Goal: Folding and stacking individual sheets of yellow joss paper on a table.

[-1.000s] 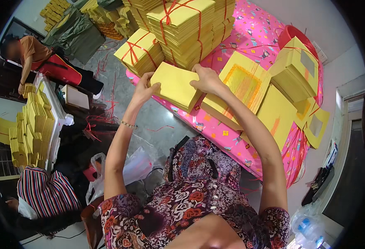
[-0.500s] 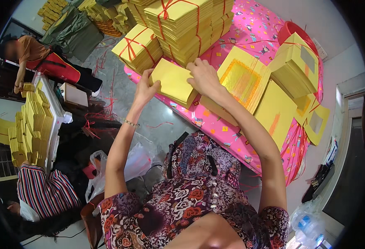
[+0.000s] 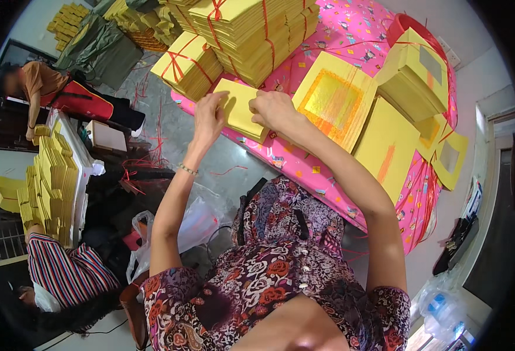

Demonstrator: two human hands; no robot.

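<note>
grip by left hand [image 3: 210, 119] and right hand [image 3: 277, 111], whether clamped i cannot tell, flanks the yellow paper stack [image 3: 241, 114].

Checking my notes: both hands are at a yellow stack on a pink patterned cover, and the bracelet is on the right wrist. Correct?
Not quite: the head view shows the bracelet on the left wrist. The rest stands: left hand and right hand are at a yellow stack on a pink patterned cover.

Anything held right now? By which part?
The left hand and right hand are at opposite sides of the small yellow stack; whether either actually grips it cannot be told.
</note>
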